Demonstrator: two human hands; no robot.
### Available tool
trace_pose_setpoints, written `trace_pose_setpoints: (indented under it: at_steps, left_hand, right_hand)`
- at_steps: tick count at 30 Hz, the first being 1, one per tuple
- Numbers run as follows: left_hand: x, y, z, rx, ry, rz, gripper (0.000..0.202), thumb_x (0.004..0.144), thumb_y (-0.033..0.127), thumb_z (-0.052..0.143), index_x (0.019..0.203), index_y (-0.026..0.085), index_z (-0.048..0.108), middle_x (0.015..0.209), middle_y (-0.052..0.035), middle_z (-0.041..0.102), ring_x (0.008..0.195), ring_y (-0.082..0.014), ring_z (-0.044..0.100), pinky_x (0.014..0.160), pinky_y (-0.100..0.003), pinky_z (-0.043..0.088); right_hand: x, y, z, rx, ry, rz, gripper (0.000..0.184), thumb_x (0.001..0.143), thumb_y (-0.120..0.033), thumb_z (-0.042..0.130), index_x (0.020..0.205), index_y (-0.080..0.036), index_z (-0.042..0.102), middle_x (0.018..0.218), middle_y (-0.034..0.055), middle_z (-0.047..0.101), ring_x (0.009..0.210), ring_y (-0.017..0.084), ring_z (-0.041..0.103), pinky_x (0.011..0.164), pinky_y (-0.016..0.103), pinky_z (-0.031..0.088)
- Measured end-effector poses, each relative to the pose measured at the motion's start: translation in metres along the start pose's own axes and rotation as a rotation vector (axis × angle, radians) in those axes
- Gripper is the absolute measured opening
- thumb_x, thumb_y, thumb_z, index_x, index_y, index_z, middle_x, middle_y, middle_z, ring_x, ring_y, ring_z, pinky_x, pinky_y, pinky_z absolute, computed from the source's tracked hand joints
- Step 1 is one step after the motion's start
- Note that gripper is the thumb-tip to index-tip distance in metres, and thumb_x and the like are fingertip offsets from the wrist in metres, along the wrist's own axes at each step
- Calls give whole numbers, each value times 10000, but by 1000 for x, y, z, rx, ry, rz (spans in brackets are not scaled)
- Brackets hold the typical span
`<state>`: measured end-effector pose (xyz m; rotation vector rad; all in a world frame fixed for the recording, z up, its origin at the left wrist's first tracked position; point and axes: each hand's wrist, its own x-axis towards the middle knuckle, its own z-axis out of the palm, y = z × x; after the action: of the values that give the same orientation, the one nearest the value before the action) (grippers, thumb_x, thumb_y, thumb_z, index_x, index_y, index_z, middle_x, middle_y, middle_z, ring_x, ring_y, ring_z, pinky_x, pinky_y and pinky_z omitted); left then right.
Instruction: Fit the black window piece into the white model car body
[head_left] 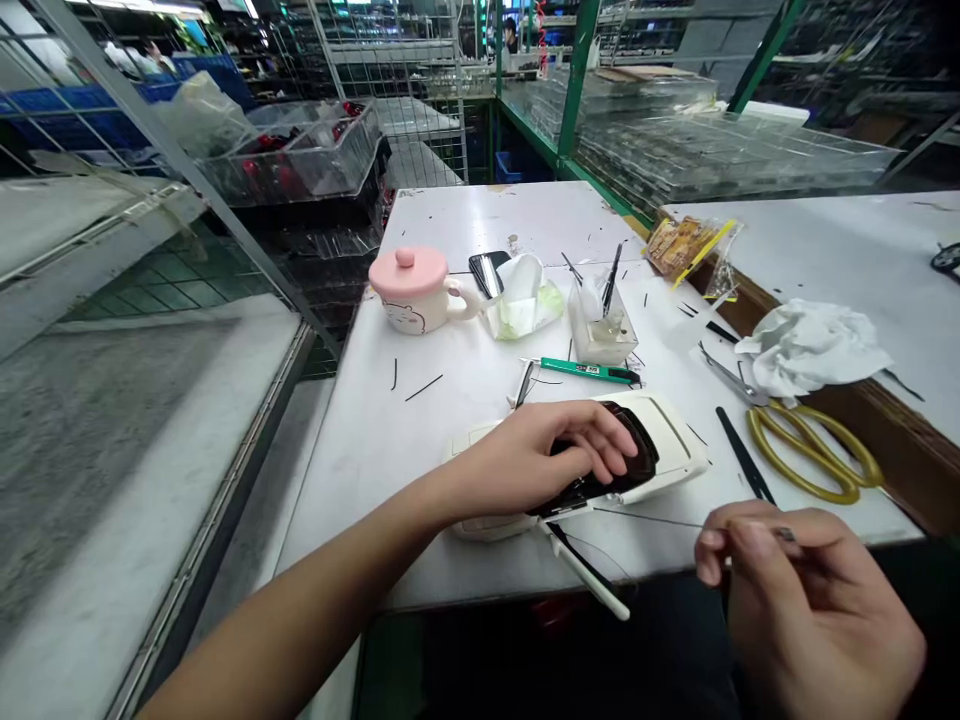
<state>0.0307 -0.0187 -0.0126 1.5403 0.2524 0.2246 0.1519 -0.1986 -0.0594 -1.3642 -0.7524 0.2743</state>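
Observation:
My left hand lies over a white model car body with a dark windscreen, fingers curled on it, holding it down on the white table. My right hand is at the near right, off the table's front edge. Its thumb and fingers are pinched on a thin dark wire that runs left to the car. A white stick-like tool pokes out from under the car toward me.
Behind the car lie a green utility knife, a clear cup with tools, a pink lidded mug, tissue and a phone. Gold-handled scissors, pliers, black tweezers and a white rag sit right. Wire racks stand left.

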Motion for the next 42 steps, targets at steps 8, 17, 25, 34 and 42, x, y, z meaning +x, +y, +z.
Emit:
trace_pose_setpoints:
  at_steps: [8,17,25,34,42]
  left_hand:
    - [1,-2,-1,-3,-11,14,363,757,-76,401,961,124,624,857,-17,658,773,-84,618,771,-198,509]
    - [0,-2,0,-6,-9,14,371,752,-81,402,967,124,626,867,-19,664,779,-85,623,769,-198,509]
    - [-1,-2,0,-10,-2,11,378,744,-86,399,955,129,627,859,-14,662,772,-82,621,767,-197,507]
    - [-1,-2,-2,58,-23,44,355,748,-51,426,978,137,621,903,-33,674,835,-112,640,822,-245,525]
    - [-14,11,-14,614,-330,176,856,693,332,789,1435,123,419,1516,-134,410,1513,-320,117,1242,-477,156]
  right_hand:
    - [1,4,10,-66,-138,-92,118,918,-139,611,819,-195,578,722,-16,645,561,87,598,521,199,506]
    - [0,8,7,-83,-174,-105,113,915,-116,601,836,-194,584,745,-9,649,571,90,609,521,201,520]
    - [0,4,8,-94,-173,-145,107,909,-118,598,835,-195,588,711,-12,643,580,92,611,530,197,512]
    - [-2,10,6,-87,-206,-168,125,902,-74,595,870,-194,593,742,-4,639,643,97,622,570,196,524]
    - [-1,10,6,-137,-236,-196,118,909,-101,594,860,-209,600,747,3,642,657,112,635,574,212,531]
